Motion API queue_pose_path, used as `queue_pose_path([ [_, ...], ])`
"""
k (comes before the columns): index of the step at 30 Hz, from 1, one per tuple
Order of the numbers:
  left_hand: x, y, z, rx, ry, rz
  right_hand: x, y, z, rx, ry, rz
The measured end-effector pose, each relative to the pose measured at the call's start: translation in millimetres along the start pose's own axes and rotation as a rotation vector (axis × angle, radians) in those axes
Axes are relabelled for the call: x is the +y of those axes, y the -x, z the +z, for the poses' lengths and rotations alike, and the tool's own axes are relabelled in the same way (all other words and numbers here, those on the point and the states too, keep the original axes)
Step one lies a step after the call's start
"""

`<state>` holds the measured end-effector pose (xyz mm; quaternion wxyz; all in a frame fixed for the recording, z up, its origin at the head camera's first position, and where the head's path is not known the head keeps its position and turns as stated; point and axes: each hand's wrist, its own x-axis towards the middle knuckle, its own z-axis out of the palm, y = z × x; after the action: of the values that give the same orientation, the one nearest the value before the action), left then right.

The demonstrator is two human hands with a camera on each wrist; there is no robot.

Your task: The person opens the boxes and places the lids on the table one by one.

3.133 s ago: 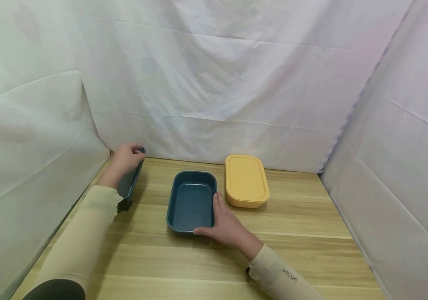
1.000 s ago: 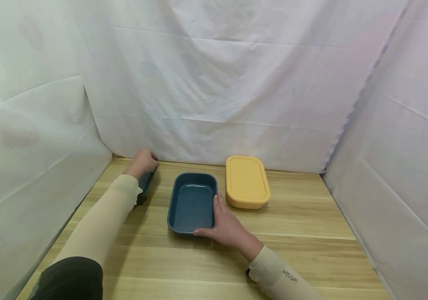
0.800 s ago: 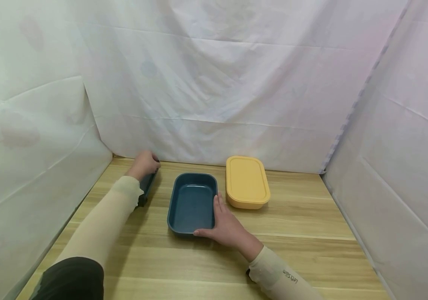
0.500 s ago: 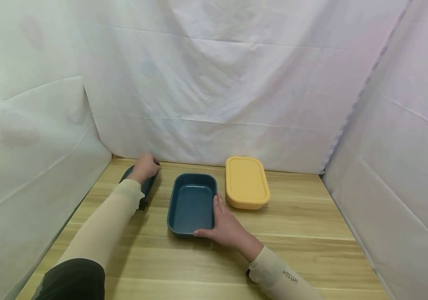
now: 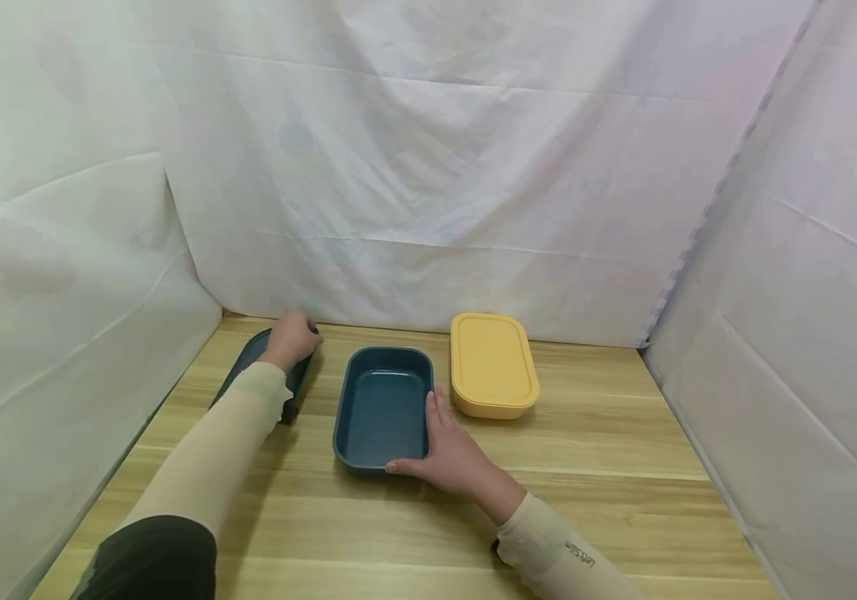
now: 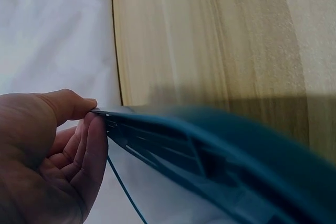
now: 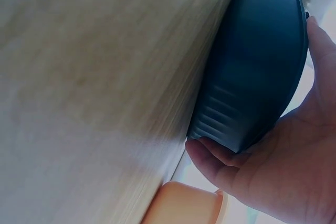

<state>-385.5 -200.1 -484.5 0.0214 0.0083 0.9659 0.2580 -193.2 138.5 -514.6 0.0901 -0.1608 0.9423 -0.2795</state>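
My left hand (image 5: pixel 293 335) pinches the end of a dark blue lid (image 5: pixel 248 354) between thumb and fingers, at the back left of the table. The lid is tilted, and my forearm hides its middle; in the left wrist view the ridged edge of the lid (image 6: pixel 210 145) runs away from the fingertips. A matching dark blue food container (image 5: pixel 385 408), uncovered with nothing inside, sits mid-table right of the lid. My right hand (image 5: pixel 458 450) holds its near right corner, thumb at the near rim and fingers along the side wall (image 7: pixel 247 66).
A yellow food container (image 5: pixel 494 362) with its lid on stands just right of the blue one, near the back edge. White cloth (image 5: pixel 428 167) hangs behind and on both sides of the wood-grain table (image 5: pixel 368 542).
Since the earliest frame, my left hand has brought the lid rightward, closer to the blue container. Over the last second the lid has tipped flatter, showing more of its left side. My right hand stays put.
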Motion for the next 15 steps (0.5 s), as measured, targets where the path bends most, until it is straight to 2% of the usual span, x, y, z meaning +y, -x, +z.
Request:
queue_pose_path([
  [7, -0.3, 1.3, 2.3, 0.020, -0.003, -0.009, 1.2, -1.0, 1.6, 0.002, -0.008, -0.001],
  [15, -7.5, -2.2, 11.2, 0.022, -0.005, -0.009, 2.8, 0.8, 2.1, 0.016, -0.032, -0.022],
])
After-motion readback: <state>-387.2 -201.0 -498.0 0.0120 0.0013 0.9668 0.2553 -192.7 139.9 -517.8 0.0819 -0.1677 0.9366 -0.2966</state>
